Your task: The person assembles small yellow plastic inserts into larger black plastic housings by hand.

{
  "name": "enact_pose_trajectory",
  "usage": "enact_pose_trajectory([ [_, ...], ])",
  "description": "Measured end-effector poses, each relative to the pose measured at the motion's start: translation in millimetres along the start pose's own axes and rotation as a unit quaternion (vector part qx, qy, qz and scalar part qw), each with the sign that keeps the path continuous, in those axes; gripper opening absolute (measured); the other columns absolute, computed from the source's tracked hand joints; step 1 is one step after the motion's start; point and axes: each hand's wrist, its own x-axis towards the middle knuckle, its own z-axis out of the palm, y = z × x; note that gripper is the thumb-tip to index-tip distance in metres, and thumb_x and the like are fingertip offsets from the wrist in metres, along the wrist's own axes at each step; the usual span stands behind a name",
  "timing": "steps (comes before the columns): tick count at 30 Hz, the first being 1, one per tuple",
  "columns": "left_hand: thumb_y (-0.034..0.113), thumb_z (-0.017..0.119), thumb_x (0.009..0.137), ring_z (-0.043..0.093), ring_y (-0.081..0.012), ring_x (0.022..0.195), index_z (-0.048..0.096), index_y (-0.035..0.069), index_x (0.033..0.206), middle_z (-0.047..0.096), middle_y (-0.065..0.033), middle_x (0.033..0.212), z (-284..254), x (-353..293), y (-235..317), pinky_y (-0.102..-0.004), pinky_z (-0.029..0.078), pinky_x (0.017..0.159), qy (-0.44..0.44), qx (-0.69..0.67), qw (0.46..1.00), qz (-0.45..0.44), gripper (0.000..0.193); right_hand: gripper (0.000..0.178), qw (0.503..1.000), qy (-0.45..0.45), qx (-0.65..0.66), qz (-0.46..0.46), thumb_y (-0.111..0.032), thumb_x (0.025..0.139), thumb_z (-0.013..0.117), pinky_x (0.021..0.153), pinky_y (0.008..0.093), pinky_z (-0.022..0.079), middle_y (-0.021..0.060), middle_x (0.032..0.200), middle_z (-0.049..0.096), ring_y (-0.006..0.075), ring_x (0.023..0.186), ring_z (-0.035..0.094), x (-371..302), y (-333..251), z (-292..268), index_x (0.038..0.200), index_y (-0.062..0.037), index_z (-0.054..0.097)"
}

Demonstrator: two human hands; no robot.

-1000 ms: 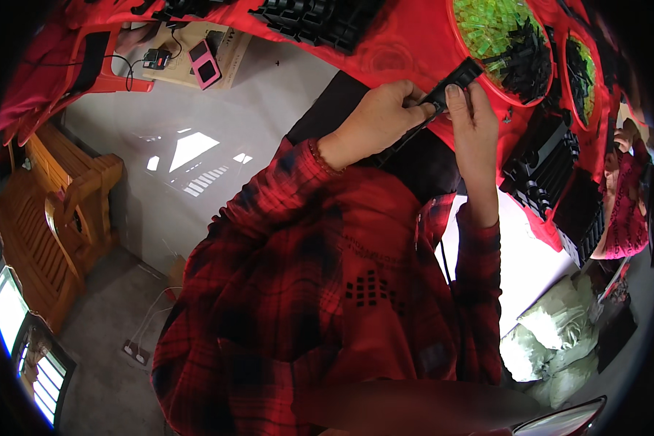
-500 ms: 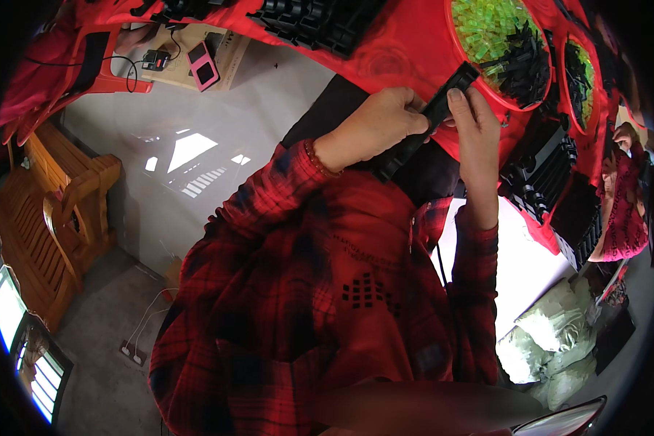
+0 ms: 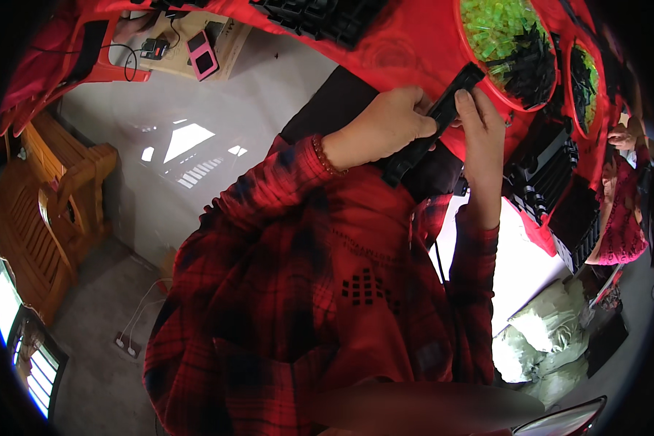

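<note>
A long black plastic bar [image 3: 445, 110] slants between my hands over my dark-clad lap, its upper end beside a red basin. My left hand [image 3: 385, 127] grips it near the middle, with the thumb on top and the fingers curled behind. Around the upper half, my right hand [image 3: 481, 127] is closed on the bar's right edge, its thumb resting near the top end. Some fingertips are hidden by the bar. Close by, the red-rimmed basin [image 3: 460, 33] holds many small translucent yellow-green pieces [image 3: 493, 25] and black pieces [image 3: 527, 67].
The red-covered table [image 3: 407, 51] carries black slotted parts [image 3: 327, 18] and another stack of black parts [image 3: 545, 178] at right. A second red basin [image 3: 575, 116] stands beyond. Left lie a wooden bench [image 3: 33, 218] and a pink device [image 3: 202, 54]. Another person's hand [image 3: 621, 138] shows far right.
The view has shifted slightly. Both hands and the black bar sit a little farther right in the picture, with the grip nearly unchanged.
</note>
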Motion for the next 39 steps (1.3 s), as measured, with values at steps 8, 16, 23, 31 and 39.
enact_pose_trajectory([
  [8, 0.011, 0.068, 0.085, 0.071, -0.0195, 0.078, 0.062, -0.007, 0.102, 0.071, -0.0154, 0.084, 0.3, -10.4, 8.0, -0.0309, 0.053, 0.068, 0.099, 0.299, 0.947, 0.066, 0.025, 0.035, 0.999, -0.027, -0.001, 0.029, -0.029, 0.106, 0.053, 0.076, 0.0267, 0.05, 0.0042, 0.091, 0.064, 0.0111, 0.083, 0.062, -9.6, 0.4, -3.7, 0.119, 0.0028, 0.06],
  [16, 0.007, 0.064, 0.089, 0.07, -0.0352, 0.096, 0.056, -0.001, 0.121, 0.071, -0.0226, 0.103, -16.5, -35.5, 29.8, -0.0386, 0.054, 0.084, 0.1, 0.391, 0.914, 0.048, 0.034, 0.028, 0.99, 0.114, -0.056, -0.061, -0.015, 0.103, 0.058, 0.068, 0.0264, 0.053, 0.0092, 0.087, 0.069, 0.0111, 0.071, 0.063, 12.1, -9.2, -48.3, 0.124, 0.0032, 0.059],
  [23, 0.007, 0.068, 0.086, 0.062, -0.0371, 0.093, 0.066, 0.004, 0.112, 0.061, -0.016, 0.099, 4.1, -10.8, 29.6, -0.044, 0.051, 0.081, 0.136, 0.465, 0.851, 0.2, 0.026, 0.021, 0.879, 0.174, -0.352, -0.271, -0.01, 0.092, 0.065, 0.072, 0.0394, 0.054, 0.015, 0.095, 0.062, 0.0327, 0.083, 0.066, 79.3, -3.9, -55.1, 0.112, -0.0053, 0.068],
  [31, 0.009, 0.072, 0.081, 0.06, -0.0335, 0.093, 0.071, 0.005, 0.101, 0.064, -0.0117, 0.091, 2.5, 12.8, 24.4, -0.0426, 0.049, 0.085, 0.149, 0.563, 0.783, 0.219, 0.02, 0.02, 0.833, 0.157, -0.461, -0.264, -0.017, 0.093, 0.064, 0.074, 0.047, 0.056, 0.0171, 0.103, 0.061, 0.04, 0.087, 0.066, 108.0, -12.1, -43.2, 0.108, -0.0036, 0.066],
  [39, 0.006, 0.072, 0.08, 0.059, -0.0306, 0.091, 0.072, 0.005, 0.098, 0.066, -0.0083, 0.092, -5.9, 26.3, 19.4, -0.0392, 0.048, 0.085, 0.178, 0.568, 0.758, 0.266, 0.018, 0.031, 0.795, 0.128, -0.547, -0.227, -0.022, 0.091, 0.069, 0.072, 0.0457, 0.057, 0.019, 0.108, 0.056, 0.04, 0.084, 0.067, 99.2, -7.5, -43.0, 0.115, -0.0027, 0.062],
])
